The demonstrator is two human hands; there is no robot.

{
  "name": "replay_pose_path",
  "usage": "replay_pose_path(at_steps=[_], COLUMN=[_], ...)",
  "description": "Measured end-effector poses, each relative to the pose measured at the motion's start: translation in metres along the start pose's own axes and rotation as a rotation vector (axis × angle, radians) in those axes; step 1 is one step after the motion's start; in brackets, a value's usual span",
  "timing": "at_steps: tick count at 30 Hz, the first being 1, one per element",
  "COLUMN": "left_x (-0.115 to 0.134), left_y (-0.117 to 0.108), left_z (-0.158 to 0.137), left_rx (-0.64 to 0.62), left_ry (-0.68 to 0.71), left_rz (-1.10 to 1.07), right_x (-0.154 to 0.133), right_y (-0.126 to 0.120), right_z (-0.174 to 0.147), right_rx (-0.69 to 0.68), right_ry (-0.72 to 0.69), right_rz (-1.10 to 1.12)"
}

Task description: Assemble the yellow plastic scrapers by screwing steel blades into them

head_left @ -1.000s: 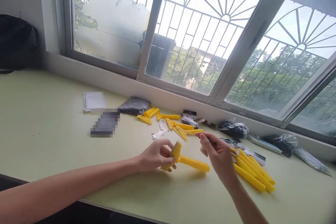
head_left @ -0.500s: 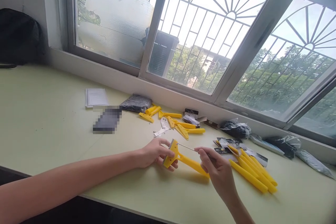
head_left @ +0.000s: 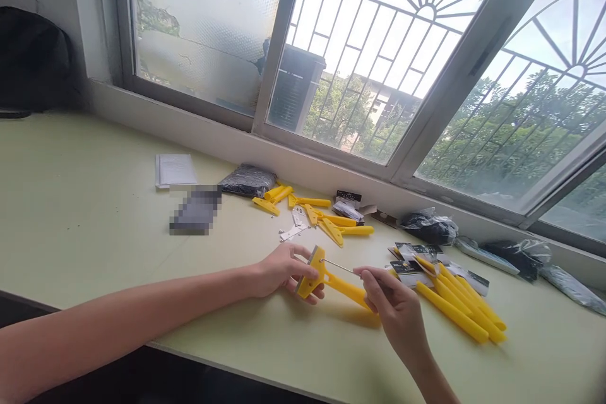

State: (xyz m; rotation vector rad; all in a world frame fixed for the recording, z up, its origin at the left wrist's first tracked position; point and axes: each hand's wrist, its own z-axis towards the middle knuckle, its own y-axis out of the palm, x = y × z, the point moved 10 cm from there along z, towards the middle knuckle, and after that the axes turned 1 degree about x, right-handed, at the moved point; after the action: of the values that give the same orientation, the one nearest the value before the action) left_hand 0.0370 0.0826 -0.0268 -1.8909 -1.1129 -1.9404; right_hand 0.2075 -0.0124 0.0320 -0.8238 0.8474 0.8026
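Note:
A yellow scraper (head_left: 341, 288) with a wide head and a long handle is tilted just above the table. My left hand (head_left: 288, 271) is closed around its head, thumb on the near face. In my right hand (head_left: 392, 303) is a screwdriver (head_left: 341, 266), its thin metal shaft pointing left. The tip meets the upper part of the scraper head, at a screw spot. My right fingers hide the screwdriver's handle, and the scraper's handle end lies close beneath that hand.
Beyond my hands lie more yellow scrapers (head_left: 331, 231), white plates (head_left: 296, 224) and small screws. Yellow handles (head_left: 461, 309) and black cards (head_left: 409, 270) are at right. Bagged items (head_left: 428, 227) line the window sill. A white packet (head_left: 175, 170) and black package (head_left: 249, 180) sit left.
The view has shifted slightly. Both hands keep their grips, and the screwdriver tip stays at the scraper head.

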Motion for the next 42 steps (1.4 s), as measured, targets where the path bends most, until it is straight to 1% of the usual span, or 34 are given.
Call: replay_pose_path(at_steps=[8, 11, 13, 15, 20, 22, 24, 31, 36, 42], left_x=[0.0, 0.001, 0.001, 0.001, 0.0, 0.0, 0.001, 0.0, 0.001, 0.003], left_y=[0.0, 0.001, 0.001, 0.0, -0.001, 0.0, 0.0, 0.001, 0.002, 0.004], left_z=[-0.001, -0.001, -0.001, 0.0, 0.001, 0.001, 0.0, 0.001, 0.001, -0.001], left_rx=[-0.002, -0.002, -0.003, -0.004, -0.008, -0.013, -0.017, -0.03, -0.026, -0.022], left_ry=[0.002, 0.011, 0.016, 0.019, 0.025, 0.029, 0.034, 0.038, 0.036, 0.037], left_rz=[0.019, 0.018, 0.019, 0.022, 0.035, 0.041, 0.047, 0.055, 0.062, 0.079], right_x=[-0.004, -0.011, -0.022, -0.036, -0.071, -0.082, -0.089, -0.095, -0.086, -0.086], right_y=[0.003, 0.001, 0.001, 0.005, 0.03, 0.037, 0.04, 0.029, 0.031, 0.036], right_z=[-0.002, -0.002, -0.002, -0.003, -0.01, -0.014, -0.016, -0.019, -0.017, -0.018], right_rx=[-0.033, -0.037, -0.051, -0.096, -0.281, -0.31, -0.318, -0.245, -0.276, -0.292], right_ry=[-0.038, -0.076, -0.133, -0.207, -0.394, -0.453, -0.477, -0.539, -0.492, -0.523], right_rz=[-0.077, -0.138, -0.194, -0.264, -0.471, -0.529, -0.554, -0.563, -0.574, -0.59])
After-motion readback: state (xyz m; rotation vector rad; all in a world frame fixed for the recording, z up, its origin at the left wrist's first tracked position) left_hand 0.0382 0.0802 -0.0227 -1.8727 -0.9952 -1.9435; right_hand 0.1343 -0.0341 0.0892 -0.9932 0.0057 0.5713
